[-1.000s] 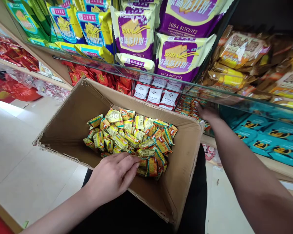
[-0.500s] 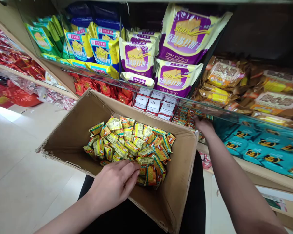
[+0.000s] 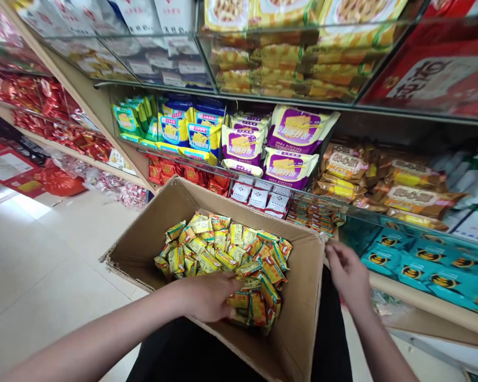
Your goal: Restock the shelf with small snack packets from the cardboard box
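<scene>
A cardboard box (image 3: pixel 302 297) rests tilted across my lap, holding many small yellow and orange wrapped snack packets (image 3: pixel 223 258). My left hand (image 3: pixel 211 297) reaches over the box's near edge and lies on the packets, fingers stretched and thumb apart; the fingertips are slightly blurred. Just outside the box's right corner is my right hand (image 3: pixel 348 273), its fingers curled in and nothing visible in them. Behind it, on the lower shelf, stand rows of small orange-and-green packets (image 3: pixel 313 212).
Glass-fronted shelves rise ahead. Purple soda biscuit packs (image 3: pixel 289 167) stand above small white packets (image 3: pixel 258 197). Teal packets (image 3: pixel 414 260) fill the right compartment, below brown snack packs (image 3: pixel 414 193). A red bag (image 3: pixel 59 178) lies on the tiled floor (image 3: pixel 56 260) at left.
My right hand has drawn back from the shelf compartment to beside the box's corner. My left hand has spread over the packets. The view has tilted up, showing higher shelves.
</scene>
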